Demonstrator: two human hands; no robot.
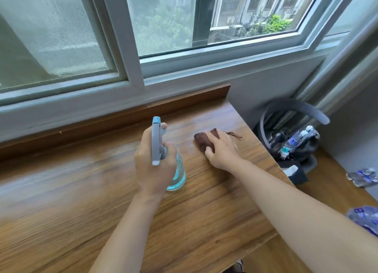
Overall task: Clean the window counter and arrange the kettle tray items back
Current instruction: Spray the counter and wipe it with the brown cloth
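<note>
At the far left, the window (61,33) runs along the back of the wooden counter (71,191), whose raised back lip sits just under the frame. Your left hand (152,162) is over the middle of the counter, fingers curled round the neck of a spray bottle (178,174); the grey trigger head points away from you toward the window, and the clear blue body shows below your palm. Just to the right, your right hand (222,150) lies on a brown cloth (204,140), fingers bent over it and pressing it onto the counter near the right edge; a short cord trails from the cloth's far side. Beyond the counter's right edge, lower down, a dark tray (296,172) holds water bottles (294,139) under a curved grey handle. More bottles lie on the lower wooden surface at the far right, too blurred to read.
</note>
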